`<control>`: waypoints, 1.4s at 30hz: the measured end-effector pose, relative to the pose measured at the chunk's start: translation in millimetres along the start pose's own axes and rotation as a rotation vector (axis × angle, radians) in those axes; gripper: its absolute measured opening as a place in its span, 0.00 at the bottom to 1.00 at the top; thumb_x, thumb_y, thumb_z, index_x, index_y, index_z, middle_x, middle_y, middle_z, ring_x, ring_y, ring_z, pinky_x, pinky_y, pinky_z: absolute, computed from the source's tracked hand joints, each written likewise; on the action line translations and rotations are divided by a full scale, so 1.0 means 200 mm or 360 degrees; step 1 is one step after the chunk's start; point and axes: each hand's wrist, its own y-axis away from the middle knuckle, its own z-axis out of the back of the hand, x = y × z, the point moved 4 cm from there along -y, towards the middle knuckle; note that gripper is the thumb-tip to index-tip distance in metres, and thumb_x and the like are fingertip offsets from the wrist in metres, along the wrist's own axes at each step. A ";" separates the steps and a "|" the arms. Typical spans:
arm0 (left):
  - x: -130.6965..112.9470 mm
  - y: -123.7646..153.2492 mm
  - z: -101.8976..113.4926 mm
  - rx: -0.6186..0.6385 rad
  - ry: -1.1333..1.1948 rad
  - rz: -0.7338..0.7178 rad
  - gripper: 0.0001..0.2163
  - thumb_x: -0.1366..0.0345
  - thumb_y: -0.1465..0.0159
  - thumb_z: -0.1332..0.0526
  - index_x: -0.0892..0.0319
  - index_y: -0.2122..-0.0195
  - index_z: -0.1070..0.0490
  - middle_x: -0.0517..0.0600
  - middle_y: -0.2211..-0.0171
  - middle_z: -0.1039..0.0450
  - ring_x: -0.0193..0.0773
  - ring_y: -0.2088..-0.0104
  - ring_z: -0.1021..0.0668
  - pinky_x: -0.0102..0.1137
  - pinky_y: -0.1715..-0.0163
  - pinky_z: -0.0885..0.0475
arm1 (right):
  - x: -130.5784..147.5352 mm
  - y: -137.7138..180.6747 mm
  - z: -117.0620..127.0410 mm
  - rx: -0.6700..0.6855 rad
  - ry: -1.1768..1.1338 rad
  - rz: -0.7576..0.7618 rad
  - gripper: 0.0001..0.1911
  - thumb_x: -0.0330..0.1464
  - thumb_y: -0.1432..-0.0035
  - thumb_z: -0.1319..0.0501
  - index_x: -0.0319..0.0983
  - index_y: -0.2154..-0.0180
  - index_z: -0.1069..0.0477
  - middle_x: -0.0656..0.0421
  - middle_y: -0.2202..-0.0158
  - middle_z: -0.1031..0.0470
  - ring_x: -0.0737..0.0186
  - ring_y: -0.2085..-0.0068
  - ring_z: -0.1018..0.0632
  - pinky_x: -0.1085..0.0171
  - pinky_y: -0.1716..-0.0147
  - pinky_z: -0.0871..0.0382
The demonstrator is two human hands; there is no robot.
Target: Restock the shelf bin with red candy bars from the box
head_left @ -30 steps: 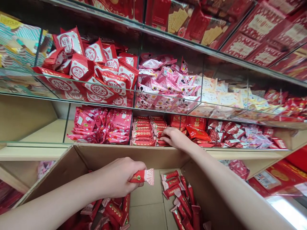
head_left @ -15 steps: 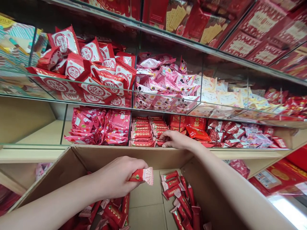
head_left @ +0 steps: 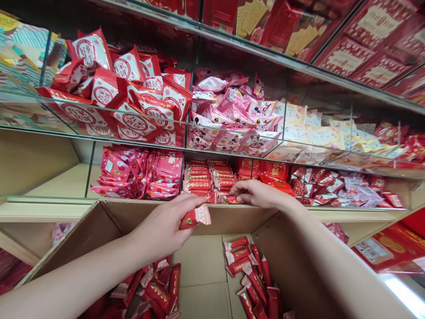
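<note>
Red wrapped bar (head_left: 190, 220): pinched in the left hand (head_left: 169, 221), thumb and fingers closed about its body, much of it covered. Pale crimped end juts free to the right of the fingertips. Long axis roughly crosswise, that free end tipped slightly up.

Position: bar sits in front of the far wall of the cardboard carton (head_left: 239, 221), near the top edge. Beyond that edge, on the lower shelf (head_left: 49, 212), like bars lie stacked in two columns, left column (head_left: 198, 179) and right column (head_left: 223, 175), their long axes also running side to side along the shelf front. So held bar and stacked bars lie near enough parallel; the offset is mainly forward and a little up, not a turn.

Nearer hand: left hand to the left column, its upper fingers overlapping the foot of that column in this view. Contact there: cannot tell.

Right hand (head_left: 260, 193): at the front foot of the right column, fingers bent, tips pointing left, by the lowest bars. Whether it pinches one or merely rests there, cannot tell.

Below both hands, inside the carton: loose bars in two heaps, left heap (head_left: 159, 294) and right heap (head_left: 241, 266), bare cardboard between, axes mixed.
</note>
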 end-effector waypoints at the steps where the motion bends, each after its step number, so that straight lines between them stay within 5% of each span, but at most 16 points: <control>1: 0.02 -0.01 -0.01 0.0008 -0.0049 0.0049 0.21 0.71 0.45 0.47 0.55 0.48 0.39 0.49 0.49 0.34 0.39 0.50 0.32 0.32 0.50 0.38 | 0.00 0.00 -0.01 0.0044 -0.0019 0.0012 0.11 0.26 0.48 0.46 0.35 0.62 0.32 0.56 0.64 0.27 0.65 0.66 0.27 0.69 0.69 0.35; 13: 0.11 -0.05 -0.04 0.0273 -0.0311 0.0285 0.24 0.62 0.43 0.47 0.57 0.44 0.42 0.53 0.44 0.40 0.41 0.46 0.35 0.36 0.47 0.41 | -0.02 -0.06 -0.09 -0.0031 0.0126 0.0041 0.14 0.32 0.46 0.45 0.37 0.58 0.31 0.54 0.60 0.27 0.59 0.61 0.27 0.65 0.63 0.36; 20: 0.11 -0.03 -0.05 0.0225 -0.0300 0.0230 0.22 0.62 0.42 0.48 0.58 0.46 0.41 0.52 0.43 0.41 0.39 0.45 0.36 0.34 0.47 0.42 | 0.02 -0.05 -0.07 0.0033 -0.0090 0.0153 0.09 0.29 0.46 0.47 0.35 0.63 0.32 0.56 0.66 0.28 0.63 0.66 0.28 0.67 0.67 0.36; 35: 0.12 -0.02 -0.05 0.0261 -0.0275 0.0232 0.23 0.64 0.43 0.47 0.58 0.45 0.42 0.52 0.43 0.42 0.40 0.45 0.37 0.35 0.46 0.42 | -0.04 -0.06 -0.08 -0.0148 0.0151 0.0050 0.07 0.28 0.48 0.46 0.37 0.66 0.32 0.55 0.67 0.28 0.63 0.67 0.29 0.65 0.66 0.37; 39: 0.10 -0.02 -0.03 0.0148 -0.0254 0.0212 0.24 0.66 0.43 0.48 0.59 0.44 0.45 0.52 0.40 0.47 0.38 0.43 0.40 0.35 0.45 0.45 | 0.07 0.01 -0.04 -0.0411 0.0196 0.0167 0.08 0.29 0.46 0.47 0.36 0.67 0.30 0.52 0.65 0.28 0.59 0.61 0.30 0.61 0.59 0.39; 42: 0.06 -0.02 0.00 0.0035 -0.0241 0.0163 0.28 0.71 0.46 0.47 0.57 0.43 0.47 0.50 0.40 0.49 0.38 0.42 0.41 0.35 0.44 0.45 | 0.24 0.09 -0.04 -0.0530 -0.0293 0.0388 0.10 0.36 0.43 0.47 0.38 0.63 0.32 0.54 0.65 0.28 0.62 0.63 0.29 0.63 0.61 0.37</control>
